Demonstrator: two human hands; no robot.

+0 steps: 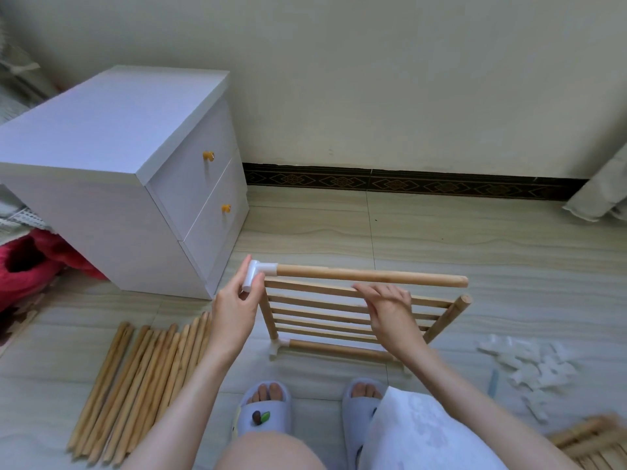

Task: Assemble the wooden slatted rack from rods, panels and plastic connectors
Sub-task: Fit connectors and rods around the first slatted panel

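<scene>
The left hand (234,307) pinched a white plastic elbow connector (255,274) already capping a long round wooden rod (369,276). The right hand (390,308) curled over the upper slats of the upright pale wooden slatted panel (325,317), steadying it on the tiled floor (441,232).

The step looked like fitting the top corner: next, the connector's open socket needs lining up over the panel's left post. That post's tip was hidden behind the left hand. The heap of spare white connectors (532,371) was too blurred to count.

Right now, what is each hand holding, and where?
Left hand pinches the white connector on the rod's end; right hand grips the slatted panel's upper slats.
</scene>
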